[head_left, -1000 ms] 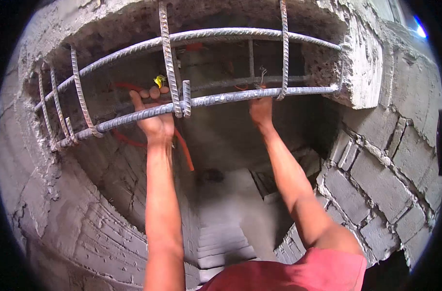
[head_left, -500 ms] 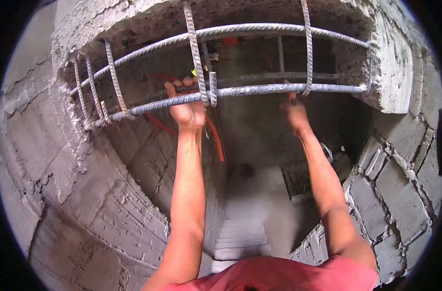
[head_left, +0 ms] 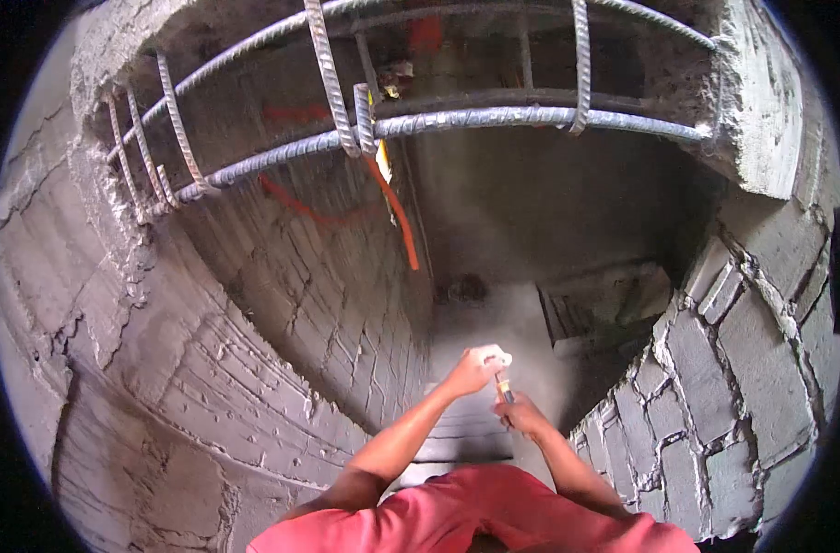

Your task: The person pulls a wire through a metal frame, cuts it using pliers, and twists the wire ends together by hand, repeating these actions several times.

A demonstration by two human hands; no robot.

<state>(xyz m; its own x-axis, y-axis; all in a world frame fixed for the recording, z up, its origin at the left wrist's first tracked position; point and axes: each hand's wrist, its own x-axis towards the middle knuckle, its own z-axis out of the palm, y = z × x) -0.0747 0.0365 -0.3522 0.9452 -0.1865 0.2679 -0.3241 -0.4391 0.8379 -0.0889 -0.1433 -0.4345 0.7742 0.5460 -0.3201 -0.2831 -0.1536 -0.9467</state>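
red cloth of your shirt [head_left: 475, 502] fills the bottom of the view, and from it your left forearm [head_left: 403, 433] and right forearm [head_left: 575, 475] angle inward until both grips nearly meet in front of you. your right grip [head_left: 523, 413] is clenched around the handle of a small tool [head_left: 505, 391], a slim piece with dark and yellowish parts that points away from you. your left grip [head_left: 480, 367] is curled by the upper end of that tool, its fingers bright and slightly blurred; you cannot tell from here whether it grasps that end or something pale of its own. rough brick wall [head_left: 710, 396] rises on your right, its joints thick with mortar, and a scored, mortar-smeared wall [head_left: 245, 396] curves up on your left. ahead of you and well apart from both grips, a thick ribbed steel bar [head_left: 494, 117] spans the opening, crossed by upright rods [head_left: 330, 78] and running into a broken concrete end [head_left: 769, 120] on the right. an orange tube [head_left: 400, 217] hangs below that bar, with a yellow strip [head_left: 384, 161] just beside it. farther off, beneath your grips, lie pale steps [head_left: 461, 447], then a dusty grey floor [head_left: 494, 318] and a dark, blocky shape [head_left: 614, 304] in shadow.
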